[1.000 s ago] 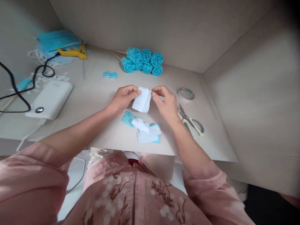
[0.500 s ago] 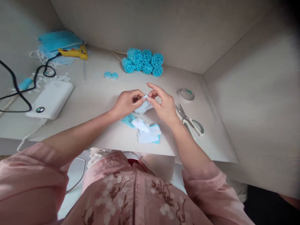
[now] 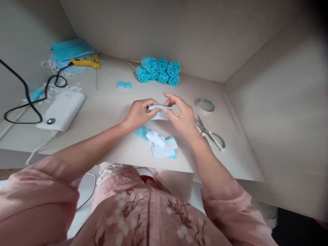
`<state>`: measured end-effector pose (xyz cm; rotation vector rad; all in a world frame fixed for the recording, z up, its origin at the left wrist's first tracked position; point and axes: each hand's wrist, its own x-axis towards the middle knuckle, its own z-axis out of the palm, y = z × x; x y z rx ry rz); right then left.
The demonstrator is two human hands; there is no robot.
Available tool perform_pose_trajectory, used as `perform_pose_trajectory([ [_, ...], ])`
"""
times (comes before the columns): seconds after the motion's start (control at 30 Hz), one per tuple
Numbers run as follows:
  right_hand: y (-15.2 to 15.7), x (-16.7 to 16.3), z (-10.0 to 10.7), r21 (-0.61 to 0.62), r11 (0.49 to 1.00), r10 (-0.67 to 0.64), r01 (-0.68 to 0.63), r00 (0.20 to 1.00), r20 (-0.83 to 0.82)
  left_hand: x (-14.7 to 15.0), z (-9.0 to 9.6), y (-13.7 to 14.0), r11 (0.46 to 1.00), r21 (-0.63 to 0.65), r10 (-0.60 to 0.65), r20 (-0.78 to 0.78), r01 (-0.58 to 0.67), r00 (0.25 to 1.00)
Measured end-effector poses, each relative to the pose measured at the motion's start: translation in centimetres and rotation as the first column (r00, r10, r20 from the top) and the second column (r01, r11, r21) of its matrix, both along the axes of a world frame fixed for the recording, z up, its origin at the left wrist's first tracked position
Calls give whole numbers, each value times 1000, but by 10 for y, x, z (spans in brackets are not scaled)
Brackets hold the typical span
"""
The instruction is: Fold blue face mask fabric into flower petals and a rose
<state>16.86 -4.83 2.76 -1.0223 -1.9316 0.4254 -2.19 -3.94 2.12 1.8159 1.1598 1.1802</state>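
Observation:
Between my two hands is a piece of pale blue and white fabric [image 3: 161, 114], its upper edge folded over into a narrow strip. My left hand [image 3: 139, 112] pinches its left side between thumb and fingers. On the other side my right hand [image 3: 182, 114] pinches it too, index finger raised and arched. Just below, on the table, lie loose cut pieces of white and blue fabric [image 3: 164, 150], overlapping in a small pile. Scissors [image 3: 210, 134] with pale handles rest right of my right hand, blades slightly parted. Behind them is a roll of tape [image 3: 205, 105].
Several blue fabric roses [image 3: 162, 70] on thin sticks lie at the back, with a small blue folded piece [image 3: 124, 85] left of them. A yellow glue gun [image 3: 85, 62] rests by blue face masks [image 3: 71, 49]. A white power bank [image 3: 61, 111] and black cable occupy the left.
The fabric's top edge, bunched at the fingertips before, is now stretched out as a folded strip between my hands. The whole view has shifted slightly.

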Motion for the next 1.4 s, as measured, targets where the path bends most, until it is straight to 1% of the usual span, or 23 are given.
perform_pose_trajectory([
  [0.07, -1, 0, 0, 32, 999, -19, 19, 1000, 14, 0, 1, -1, 1000, 15, -3, 15, 2, 1000],
  [0.2, -1, 0, 0, 69, 997, -43, 42, 999, 16, -1, 2, 0, 998, -50, -25, 159, 34, 987],
  [0.33, -1, 1, 0, 86, 995, -50, 50, 999, -4, -3, -2, 5, 986, -150, -22, 297, 69, 955],
  [0.47, 1, 2, -1, 82, 994, -64, 68, 997, -44, -4, -5, 10, 980, -180, 3, 419, 80, 908],
  [0.57, 3, 3, -3, 82, 994, -56, 65, 993, -103, -4, -3, 10, 960, -224, -46, 469, 169, 882],
  [0.67, 3, 4, -3, 71, 996, -52, 61, 991, -126, -2, -2, 8, 927, -262, -135, 435, 269, 890],
  [0.73, 4, 4, -4, 65, 996, -54, 62, 991, -122, -1, -4, 7, 922, -268, -162, 392, 281, 906],
  [0.8, 4, 4, -5, 72, 996, -44, 53, 991, -125, -1, -6, 7, 937, -244, -153, 357, 251, 921],
  [0.93, 4, 4, -5, 122, 993, 22, -4, 990, -142, -3, -10, 9, 979, -141, -100, 304, 149, 947],
  [1.07, 2, 3, -3, 167, 986, 43, -21, 990, -131, -4, -10, 11, 996, -62, -39, 250, 56, 967],
  [1.17, 2, 4, -1, 191, 982, 8, 9, 996, -89, -5, -10, 13, 999, -32, 8, 237, 0, 972],
  [1.23, 4, 5, -1, 205, 977, -39, 51, 997, -60, -5, -11, 14, 1000, -20, 27, 233, -23, 972],
  [1.3, 6, 6, -2, 206, 973, -94, 103, 994, -50, -5, -11, 14, 1000, -9, 29, 230, -28, 973],
  [1.4, 10, 8, -5, 160, 976, -135, 146, 988, -78, -4, -8, 10, 1000, -5, 9, 195, -8, 981],
])
